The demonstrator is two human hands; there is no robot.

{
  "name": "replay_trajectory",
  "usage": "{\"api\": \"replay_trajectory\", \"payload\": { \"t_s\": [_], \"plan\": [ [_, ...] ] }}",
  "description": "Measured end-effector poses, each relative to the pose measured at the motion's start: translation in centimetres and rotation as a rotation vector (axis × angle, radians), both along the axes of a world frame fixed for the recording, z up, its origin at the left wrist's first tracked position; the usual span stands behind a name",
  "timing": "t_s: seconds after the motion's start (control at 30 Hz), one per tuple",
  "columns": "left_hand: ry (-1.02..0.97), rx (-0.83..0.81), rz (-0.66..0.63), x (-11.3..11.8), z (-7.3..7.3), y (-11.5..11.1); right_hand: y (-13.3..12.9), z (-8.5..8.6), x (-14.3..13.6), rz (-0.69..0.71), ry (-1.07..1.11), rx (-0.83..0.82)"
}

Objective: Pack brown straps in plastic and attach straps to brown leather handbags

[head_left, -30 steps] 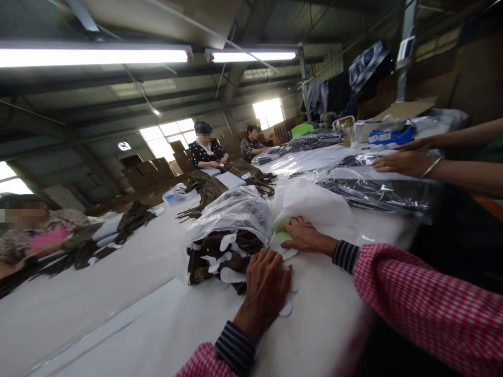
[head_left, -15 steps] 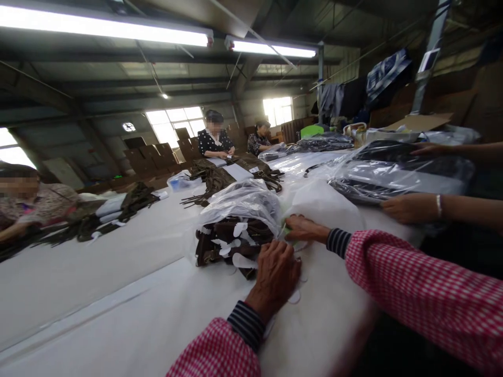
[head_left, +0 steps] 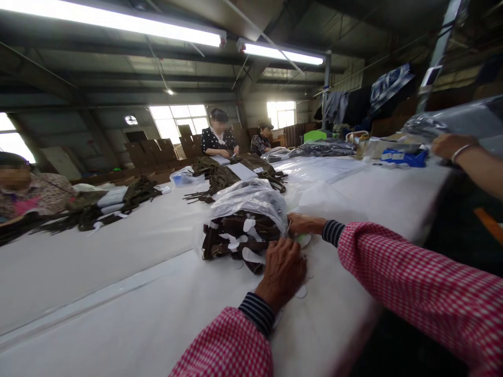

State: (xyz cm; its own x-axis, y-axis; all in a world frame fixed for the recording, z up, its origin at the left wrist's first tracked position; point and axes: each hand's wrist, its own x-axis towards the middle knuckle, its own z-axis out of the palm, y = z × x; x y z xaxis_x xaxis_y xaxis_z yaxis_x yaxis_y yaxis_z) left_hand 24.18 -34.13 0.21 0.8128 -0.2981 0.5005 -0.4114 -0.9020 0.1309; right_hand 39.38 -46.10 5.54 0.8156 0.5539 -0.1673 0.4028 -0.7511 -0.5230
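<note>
A clear plastic bag (head_left: 251, 198) lies on the white table (head_left: 129, 319), with dark brown garments (head_left: 220, 238) bunched in its open mouth. White tags (head_left: 251, 255) hang out among the garments. My left hand (head_left: 283, 269) rests at the right end of the garments, its fingers bent over their edge; what lies under the fingers is hidden. At the bag's right side, my right hand (head_left: 305, 224) has its fingers closed on the plastic edge. Some white tags lie on the table beside my hands.
Folded dark garments (head_left: 223, 180) lie behind the bag, others (head_left: 129, 196) at the left. Two people sit across the table, one at the far left. At the right, a person's hand (head_left: 456, 145) holds a plastic-wrapped bundle (head_left: 467, 120) near a blue packet (head_left: 404, 157).
The co-worker's wrapped bundle at the right has been lifted away from the table and back, uncovering the blue packet. My right hand has drawn in closer to the bag's side.
</note>
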Motion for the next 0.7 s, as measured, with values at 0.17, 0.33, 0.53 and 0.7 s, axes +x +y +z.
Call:
{"api": "replay_trajectory", "payload": {
  "t_s": [0.17, 0.33, 0.53, 0.7],
  "plan": [
    [0.002, 0.002, -0.006, -0.1, 0.1, 0.0, -0.3, -0.2, 1.1, -0.025, 0.168, 0.042],
    [0.008, 0.010, 0.004, 0.0, 0.2, -0.1, -0.6, -0.2, 1.9, -0.036, 0.273, 0.117],
    [0.009, 0.023, 0.012, 0.0, 0.2, 0.0, -1.0, -0.9, 2.7, -0.047, 0.348, 0.246],
    [-0.004, 0.031, 0.029, 0.0, 0.1, 0.0, -1.9, -1.7, 3.2, -0.011, 0.428, 0.331]
  ]
}}
